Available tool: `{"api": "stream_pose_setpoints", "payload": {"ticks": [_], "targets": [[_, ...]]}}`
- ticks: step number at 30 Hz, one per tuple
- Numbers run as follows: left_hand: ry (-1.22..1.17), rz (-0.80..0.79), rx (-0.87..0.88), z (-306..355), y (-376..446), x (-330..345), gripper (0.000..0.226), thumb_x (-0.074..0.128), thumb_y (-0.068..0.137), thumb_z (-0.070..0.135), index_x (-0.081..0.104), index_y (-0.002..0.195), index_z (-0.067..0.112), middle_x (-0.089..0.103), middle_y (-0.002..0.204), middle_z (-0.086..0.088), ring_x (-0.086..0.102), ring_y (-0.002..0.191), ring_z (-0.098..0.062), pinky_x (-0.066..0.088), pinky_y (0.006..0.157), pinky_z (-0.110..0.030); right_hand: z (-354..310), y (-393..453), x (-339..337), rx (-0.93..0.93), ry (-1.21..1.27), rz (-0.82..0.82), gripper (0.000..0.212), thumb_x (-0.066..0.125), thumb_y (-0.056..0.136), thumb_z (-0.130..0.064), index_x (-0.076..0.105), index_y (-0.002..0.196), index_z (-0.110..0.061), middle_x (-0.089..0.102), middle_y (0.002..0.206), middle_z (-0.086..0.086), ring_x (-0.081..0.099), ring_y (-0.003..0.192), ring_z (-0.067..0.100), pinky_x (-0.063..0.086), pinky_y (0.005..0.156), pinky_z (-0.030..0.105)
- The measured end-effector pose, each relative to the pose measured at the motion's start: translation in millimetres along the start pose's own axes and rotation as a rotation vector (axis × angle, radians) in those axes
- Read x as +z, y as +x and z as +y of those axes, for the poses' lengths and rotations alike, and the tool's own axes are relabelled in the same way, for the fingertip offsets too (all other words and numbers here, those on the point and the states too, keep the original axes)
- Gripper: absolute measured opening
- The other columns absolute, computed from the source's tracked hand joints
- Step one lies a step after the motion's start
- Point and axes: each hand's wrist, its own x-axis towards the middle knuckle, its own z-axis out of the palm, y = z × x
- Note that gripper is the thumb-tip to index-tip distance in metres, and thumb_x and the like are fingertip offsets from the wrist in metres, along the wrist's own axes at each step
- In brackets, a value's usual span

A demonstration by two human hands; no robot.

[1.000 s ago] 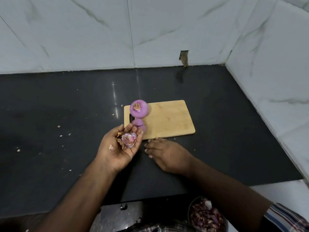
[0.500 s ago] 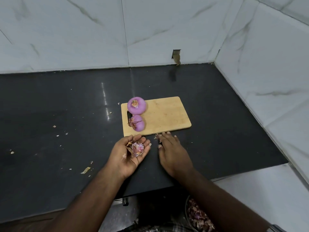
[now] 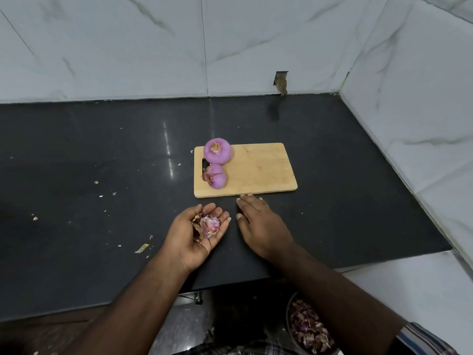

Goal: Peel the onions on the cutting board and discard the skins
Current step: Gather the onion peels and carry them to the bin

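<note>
Left hand [image 3: 198, 233] cupped palm-up, cradling onion skins [image 3: 208, 225]; right hand [image 3: 261, 226] flat — fingers straight, beside it.

Soft, even light from overhead leaves the pale marble wall [image 3: 153, 47] bright and the black counter [image 3: 76, 162] dim. A thin streak of glare [image 3: 167, 147] runs down the polished counter left of the cutting board [image 3: 263, 170]. Wide-angle distortion bends the wall joints and counter edge, and the bottom corners fall dark and soft.
</note>
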Motion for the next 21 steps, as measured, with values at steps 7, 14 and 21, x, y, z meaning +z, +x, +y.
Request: {"api": "stream_pose_setpoints", "payload": {"ticks": [7,14,21], "targets": [[0.034,0.018,-0.021,-7.2,-11.7,-10.2,0.031,0.047,0.103,0.021,0.068,0.094,0.001,0.074,0.092,-0.016,0.072,0.094,-0.032,0.065,0.065,-0.042,-7.2,-7.1,4.4,-0.057,-0.039,-0.069,0.045,0.044,0.102,-0.019,0.047,0.144,-0.005,0.044,0.152,0.012,0.031,0.146,0.024,0.008,0.121,0.028],[0.026,0.022,-0.057,-27.3,-38.2,-35.0,0.032,0.048,0.103,0.022,0.07,0.092,0.001,0.075,0.089,-0.016,0.077,0.082,-0.032,0.065,0.065,-0.042,-12.1,-12.5,6.0,-0.116,-0.043,-0.127,0.048,0.047,0.097,-0.011,0.047,0.143,-0.002,0.043,0.152,0.016,0.035,0.144,0.029,0.013,0.121,0.033],[-0.037,0.012,-0.036,-53.2,-71.0,-68.2,0.033,0.047,0.1,0.019,0.073,0.091,0.0,0.075,0.093,-0.017,0.077,0.082,-0.032,0.065,0.066,-0.042,-29.4,-27.9,10.6,-0.198,-0.025,-0.142,0.047,0.049,0.093,-0.006,0.051,0.14,0.0,0.047,0.149,0.017,0.039,0.142,0.03,0.017,0.12,0.035]]}}
